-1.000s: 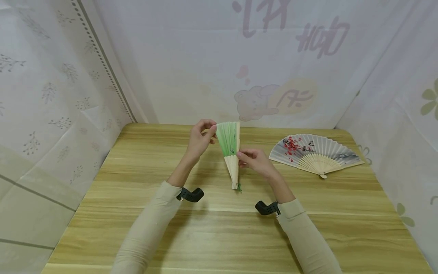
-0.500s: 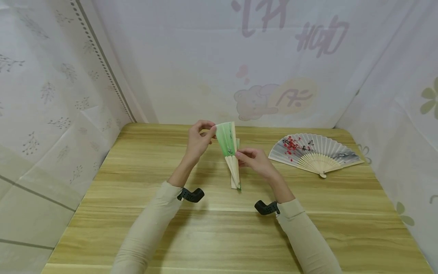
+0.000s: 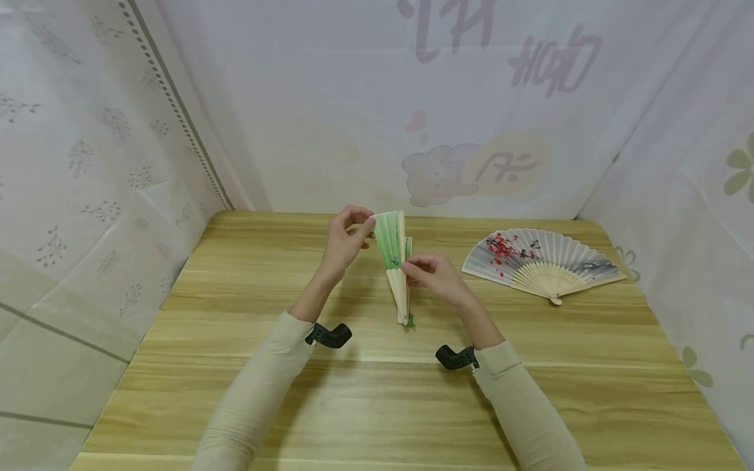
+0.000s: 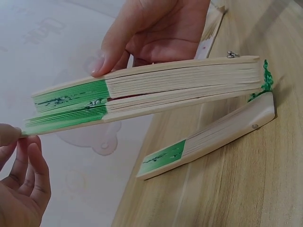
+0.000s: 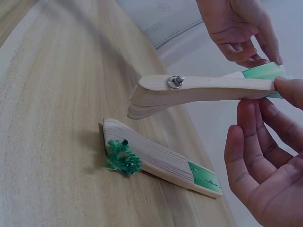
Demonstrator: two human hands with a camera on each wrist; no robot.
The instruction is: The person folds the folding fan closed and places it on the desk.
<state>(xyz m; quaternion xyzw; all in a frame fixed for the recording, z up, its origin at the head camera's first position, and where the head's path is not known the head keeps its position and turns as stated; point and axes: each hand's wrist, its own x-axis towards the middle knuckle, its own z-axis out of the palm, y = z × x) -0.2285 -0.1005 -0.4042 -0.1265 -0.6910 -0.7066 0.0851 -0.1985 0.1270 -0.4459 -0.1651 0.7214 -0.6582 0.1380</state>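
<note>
Both hands hold a partly folded green folding fan (image 3: 387, 239) above the table. My left hand (image 3: 346, 241) pinches its upper left edge between thumb and fingers. Its right side, about halfway up, is pinched by my right hand (image 3: 438, 278). The left wrist view shows the fan's pleats (image 4: 71, 99) parted by a narrow gap. A metal rivet (image 5: 176, 82) joins the sticks at the lower end. Beneath it, a second green folding fan (image 5: 156, 153) lies folded on the table, with a green tassel (image 5: 124, 158) at its end; from the head it is mostly hidden.
On the table's right side lies a spread grey-white folding fan (image 3: 544, 265) with red blossoms. Patterned cloth hangings (image 3: 330, 124) stand behind the wooden table (image 3: 365, 405) and at both sides. A black wrist camera (image 3: 330, 335) sits on each wrist.
The held fan has shifted slightly left and looks narrower, uncovering part of the folded fan beneath. My right hand has edged left with it; the left hand barely moves.
</note>
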